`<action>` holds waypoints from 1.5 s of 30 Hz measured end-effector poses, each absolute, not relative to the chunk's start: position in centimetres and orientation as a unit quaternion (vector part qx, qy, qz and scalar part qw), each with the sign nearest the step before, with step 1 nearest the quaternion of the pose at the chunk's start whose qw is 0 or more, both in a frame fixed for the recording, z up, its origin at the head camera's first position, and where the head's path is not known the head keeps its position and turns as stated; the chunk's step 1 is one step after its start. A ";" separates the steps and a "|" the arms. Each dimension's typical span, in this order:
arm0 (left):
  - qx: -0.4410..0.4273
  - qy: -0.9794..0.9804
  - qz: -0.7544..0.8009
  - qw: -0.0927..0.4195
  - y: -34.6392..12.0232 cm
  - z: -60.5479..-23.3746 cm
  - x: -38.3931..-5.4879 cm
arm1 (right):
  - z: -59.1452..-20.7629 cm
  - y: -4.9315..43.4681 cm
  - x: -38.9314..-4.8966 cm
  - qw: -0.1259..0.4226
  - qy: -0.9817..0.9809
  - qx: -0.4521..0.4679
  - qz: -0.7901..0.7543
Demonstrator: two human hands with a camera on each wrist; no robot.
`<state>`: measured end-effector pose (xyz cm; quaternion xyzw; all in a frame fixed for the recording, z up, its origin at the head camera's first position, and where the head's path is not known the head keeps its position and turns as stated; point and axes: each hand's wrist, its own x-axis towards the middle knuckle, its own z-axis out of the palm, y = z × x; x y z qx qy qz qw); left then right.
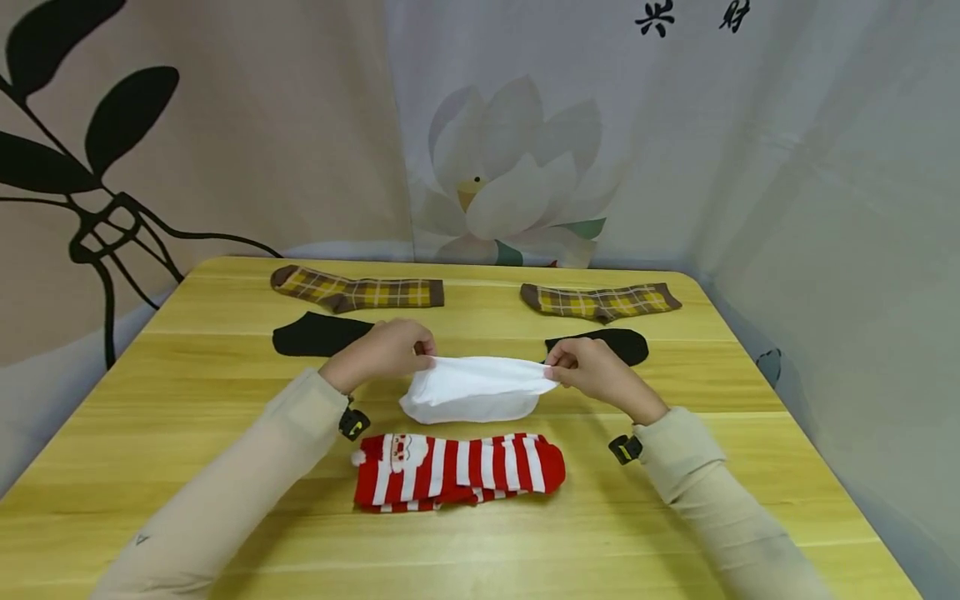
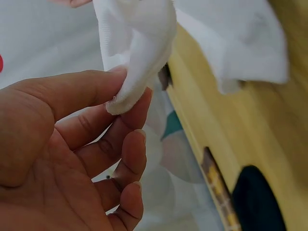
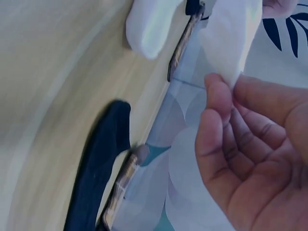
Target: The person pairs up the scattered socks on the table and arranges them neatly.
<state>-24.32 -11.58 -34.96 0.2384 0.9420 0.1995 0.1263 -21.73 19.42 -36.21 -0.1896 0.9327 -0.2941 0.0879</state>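
Note:
Stretched between my two hands is a white sock (image 1: 483,373), lifted over the table. My left hand (image 1: 390,350) pinches one end between thumb and forefinger; that end of the held sock (image 2: 139,53) shows closely in the left wrist view. My right hand (image 1: 592,371) pinches the opposite end, the other fingers curling loosely below. A second white sock (image 3: 151,29) lies on the table beneath, partly covered in the head view. Nearer me lie red-and-white striped socks (image 1: 465,471) with a Santa face, overlapping one another.
Behind my left hand lies a black sock (image 1: 318,335); another black sock (image 1: 622,343) is behind my right. Two plaid socks, one left (image 1: 375,292) and one right (image 1: 600,302), lie along the far edge of the wooden table (image 1: 465,550). A printed curtain (image 1: 517,167) hangs behind.

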 end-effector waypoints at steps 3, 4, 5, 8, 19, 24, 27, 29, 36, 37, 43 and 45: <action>0.237 0.944 0.191 0.127 -12.1 -35.4 -24.4 | -36.8 18.6 -21.9 0.098 0.933 -0.189 -0.290; 0.235 0.945 0.189 0.128 -12.3 -35.6 -24.4 | -37.0 18.4 -22.1 0.101 0.934 -0.188 -0.287; 0.235 0.945 0.190 0.129 -12.4 -35.7 -24.4 | -37.3 18.2 -22.2 0.103 0.934 -0.189 -0.284; 0.229 0.945 0.193 0.130 -12.6 -36.1 -24.4 | -37.9 17.6 -22.5 0.109 0.937 -0.190 -0.273; 0.230 0.946 0.190 0.123 -12.9 -37.7 -24.5 | -39.1 16.7 -23.1 0.115 0.940 -0.185 -0.263; 0.228 0.946 0.189 0.130 -12.7 -38.4 -24.5 | -39.7 16.4 -23.1 0.115 0.939 -0.188 -0.262; 0.228 0.946 0.187 0.131 -12.7 -38.9 -24.5 | -40.0 16.3 -23.1 0.121 0.941 -0.186 -0.257; 0.227 0.947 0.184 0.132 -12.6 -39.1 -24.6 | -40.1 16.2 -23.1 0.125 0.942 -0.182 -0.252; 0.207 0.952 0.178 0.139 -12.2 -39.5 -24.6 | -40.4 16.1 -23.2 0.130 0.945 -0.178 -0.242; 0.205 0.953 0.176 0.137 -12.2 -39.5 -24.6 | -40.5 16.1 -23.2 0.129 0.945 -0.180 -0.239; 0.199 0.957 0.169 0.124 -11.6 -39.5 -24.2 | -40.8 16.1 -23.0 0.126 0.948 -0.182 -0.229; 0.197 0.958 0.170 0.123 -11.4 -39.4 -24.1 | -40.8 16.1 -22.9 0.125 0.949 -0.180 -0.227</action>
